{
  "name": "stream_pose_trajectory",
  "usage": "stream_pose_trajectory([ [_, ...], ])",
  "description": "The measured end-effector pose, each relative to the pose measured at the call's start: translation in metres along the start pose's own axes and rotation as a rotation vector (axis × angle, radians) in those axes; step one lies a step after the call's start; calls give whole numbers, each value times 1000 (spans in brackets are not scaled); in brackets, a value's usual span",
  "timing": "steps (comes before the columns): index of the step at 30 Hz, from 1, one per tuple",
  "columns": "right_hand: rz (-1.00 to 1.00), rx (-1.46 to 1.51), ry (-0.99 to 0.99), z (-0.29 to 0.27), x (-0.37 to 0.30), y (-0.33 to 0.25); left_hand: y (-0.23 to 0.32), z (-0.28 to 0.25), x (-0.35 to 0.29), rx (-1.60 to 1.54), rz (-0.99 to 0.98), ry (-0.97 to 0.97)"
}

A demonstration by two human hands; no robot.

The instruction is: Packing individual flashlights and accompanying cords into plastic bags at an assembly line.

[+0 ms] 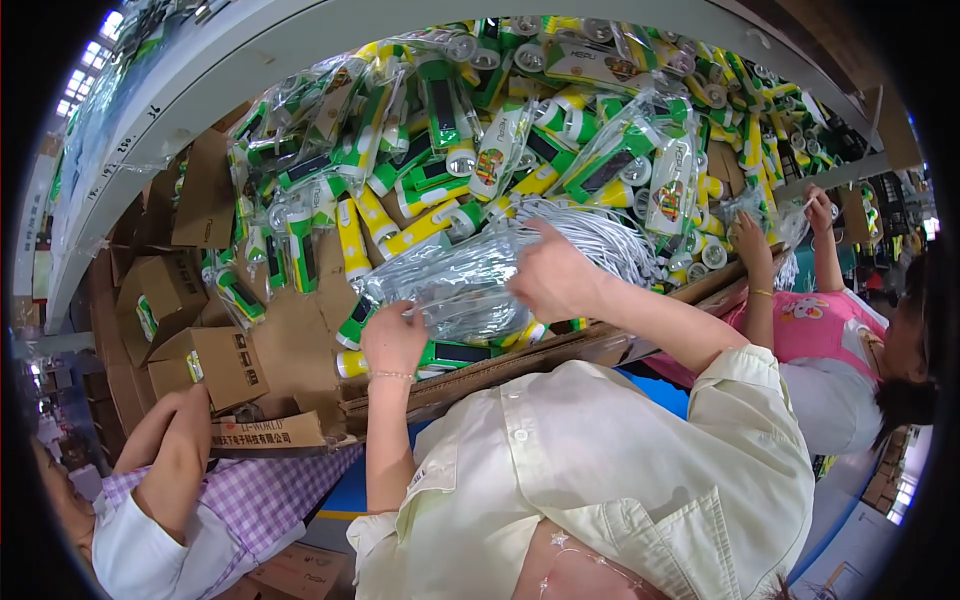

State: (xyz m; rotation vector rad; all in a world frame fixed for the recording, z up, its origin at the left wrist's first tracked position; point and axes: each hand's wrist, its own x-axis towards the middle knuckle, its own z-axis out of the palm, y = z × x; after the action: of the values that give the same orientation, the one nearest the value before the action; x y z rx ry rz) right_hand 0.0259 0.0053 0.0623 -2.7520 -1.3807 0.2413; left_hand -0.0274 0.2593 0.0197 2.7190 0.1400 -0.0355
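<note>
A stack of clear plastic bags [450,285] lies on the heap in front of me. My left hand [393,340] is at its near left end, fingers curled closed on the plastic. At the right end, my right hand [556,270] pinches the bags' edge, its index finger raised over the white cables [610,235]. The bundled cables lie just behind and right of that hand. By my left hand are a green-and-white flashlight [458,353] with a dark panel and a yellow flashlight end [350,363]. My fingertips are partly hidden by the glossy plastic.
Many bagged flashlights [440,105] pile up across the cardboard-covered table [300,345]. Small open cartons [165,300] stand at the left. A grey shelf beam [190,95] arches overhead. Co-workers sit close on both sides, one person's hands [760,245] at the right.
</note>
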Motion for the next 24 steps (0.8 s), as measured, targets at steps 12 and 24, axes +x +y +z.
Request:
stream_pose_trajectory([
  [12, 909, 109, 372, -4, 190, 146, -32, 1, 2, -385, -249, -4],
  [24, 507, 515, 465, 32, 227, 23, -37, 16, 1, -488, -366, -140],
])
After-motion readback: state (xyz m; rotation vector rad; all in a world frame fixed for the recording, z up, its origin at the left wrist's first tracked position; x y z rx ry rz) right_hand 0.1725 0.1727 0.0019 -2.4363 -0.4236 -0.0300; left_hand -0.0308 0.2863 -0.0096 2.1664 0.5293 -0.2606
